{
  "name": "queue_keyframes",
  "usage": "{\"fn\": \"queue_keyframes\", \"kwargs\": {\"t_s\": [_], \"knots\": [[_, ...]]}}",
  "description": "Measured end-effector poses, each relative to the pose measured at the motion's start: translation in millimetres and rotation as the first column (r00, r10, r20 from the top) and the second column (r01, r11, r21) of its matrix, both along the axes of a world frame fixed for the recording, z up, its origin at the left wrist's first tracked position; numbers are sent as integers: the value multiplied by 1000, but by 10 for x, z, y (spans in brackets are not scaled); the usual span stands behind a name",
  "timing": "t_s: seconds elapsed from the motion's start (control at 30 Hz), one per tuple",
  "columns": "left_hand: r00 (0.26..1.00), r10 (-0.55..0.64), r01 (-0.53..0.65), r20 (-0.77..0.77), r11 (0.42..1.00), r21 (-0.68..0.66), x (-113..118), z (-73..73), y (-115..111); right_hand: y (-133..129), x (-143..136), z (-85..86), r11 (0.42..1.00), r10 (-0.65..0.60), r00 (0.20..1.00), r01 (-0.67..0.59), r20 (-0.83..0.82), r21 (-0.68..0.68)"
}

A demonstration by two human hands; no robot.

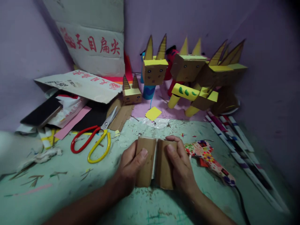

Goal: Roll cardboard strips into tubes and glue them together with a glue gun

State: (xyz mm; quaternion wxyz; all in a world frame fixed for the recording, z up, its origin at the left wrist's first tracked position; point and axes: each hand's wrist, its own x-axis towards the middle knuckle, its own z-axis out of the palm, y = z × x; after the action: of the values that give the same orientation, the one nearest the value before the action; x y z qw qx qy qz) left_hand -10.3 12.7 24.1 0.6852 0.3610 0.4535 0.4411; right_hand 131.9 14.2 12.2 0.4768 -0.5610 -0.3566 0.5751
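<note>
Presently, the left hand (130, 167), half-curled, grips one panel of a brown, two-panelled cardboard piece (150, 167) over the pale-green desk (70, 181), well inside its far edge; the right hand (181, 162) likewise grips the other. Bending or aligning appears underway, calling next for even pressure.

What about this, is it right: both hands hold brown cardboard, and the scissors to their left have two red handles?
Not quite: the scissors have one red handle and one yellow, not two red, as the head view shows. They do lie left of the left hand and right hand, which hold brown cardboard.
</note>
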Motion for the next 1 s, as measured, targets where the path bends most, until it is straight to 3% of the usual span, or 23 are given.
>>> {"fn": "queue_keyframes", "kwargs": {"t_s": [0.17, 0.3, 0.53, 0.87, 1.0], "knots": [[997, -67, 69, -40, 996, 63, -54, 11, -7, -36, 4, 41, 994, -70, 998, 70, 7, -80], [990, -42, 54, -136, 995, 87, -71, -30, -34, -50, -59, 48, 994, -97, 986, 104, 138, -45], [992, -34, 49, -119, 991, 123, -66, -98, -37, -16, -35, -37, 994, -106, 931, 107, 350, 18], [991, -38, 55, -128, 990, 132, -68, -58, -44, -19, 7, -162, 996, -90, 973, 83, 211, 43], [979, -50, 80, -199, 986, 144, -71, -66, -51, -19, 8, -160, 996, -84, 986, 77, 144, 53]]}}
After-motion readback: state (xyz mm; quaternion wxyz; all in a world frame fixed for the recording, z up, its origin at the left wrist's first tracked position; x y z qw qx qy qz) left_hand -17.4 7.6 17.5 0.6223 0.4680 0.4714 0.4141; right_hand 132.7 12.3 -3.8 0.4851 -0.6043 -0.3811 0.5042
